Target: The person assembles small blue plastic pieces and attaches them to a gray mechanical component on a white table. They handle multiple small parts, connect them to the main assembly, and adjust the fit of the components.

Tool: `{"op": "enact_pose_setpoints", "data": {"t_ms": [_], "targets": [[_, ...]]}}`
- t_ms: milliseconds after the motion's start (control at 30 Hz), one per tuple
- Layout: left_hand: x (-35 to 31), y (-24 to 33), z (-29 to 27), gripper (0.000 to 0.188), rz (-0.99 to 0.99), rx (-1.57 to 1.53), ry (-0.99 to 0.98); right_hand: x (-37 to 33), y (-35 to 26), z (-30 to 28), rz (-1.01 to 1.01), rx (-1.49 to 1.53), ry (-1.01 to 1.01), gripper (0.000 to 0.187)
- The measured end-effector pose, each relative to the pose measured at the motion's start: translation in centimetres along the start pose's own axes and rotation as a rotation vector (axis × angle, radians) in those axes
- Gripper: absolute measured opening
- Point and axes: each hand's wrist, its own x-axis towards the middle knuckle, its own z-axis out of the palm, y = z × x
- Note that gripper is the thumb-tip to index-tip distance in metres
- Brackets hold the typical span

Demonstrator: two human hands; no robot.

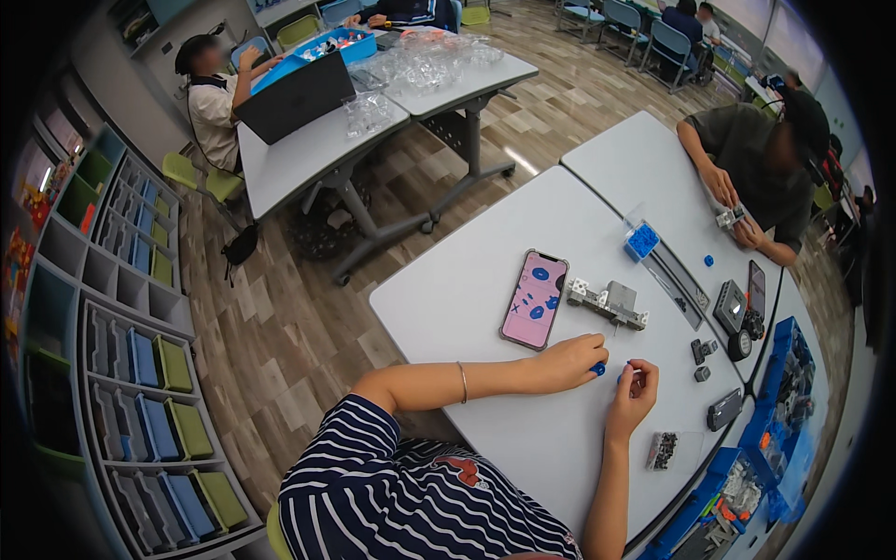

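My left hand [571, 364] is closed in a pinch on a small blue plastic part [598, 370] just above the white table. Close to its right, my right hand [635, 394] has its fingers curled together. A tiny dark speck shows at its fingertips, too small to name. Beyond my left hand lies an assembly [609, 303] of grey and white building pieces. Left of that, a phone [535, 299] lies face up, its pink screen showing blue shapes.
A clear box of blue pieces [642, 241] stands beyond the assembly. To my right are a small box of dark pins [664, 451], a grey hub [731, 305], and blue parts trays [695, 509]. Across the table a person [761, 177] handles a small grey assembly.
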Motion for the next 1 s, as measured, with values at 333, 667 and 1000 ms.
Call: {"op": "enact_pose_setpoints", "data": {"t_ms": [333, 667, 1000], "targets": [[0.7, -0.1, 0.1, 0.02, -0.118, -0.269, 0.056, 0.4, -1.6, 0.7, -0.102, -0.03, 0.004, 0.006], [1.7, 0.4, -0.6, 0.019, -0.444, -0.765, 0.08, 0.3, -0.5, 0.0, -0.044, 0.096, -0.097, 0.012], [1.7, 0.5, -0.4, 0.018, -0.341, -0.612, 0.062, 0.5, -0.4, 0.3, -0.069, 0.091, -0.078, 0.014]]}}
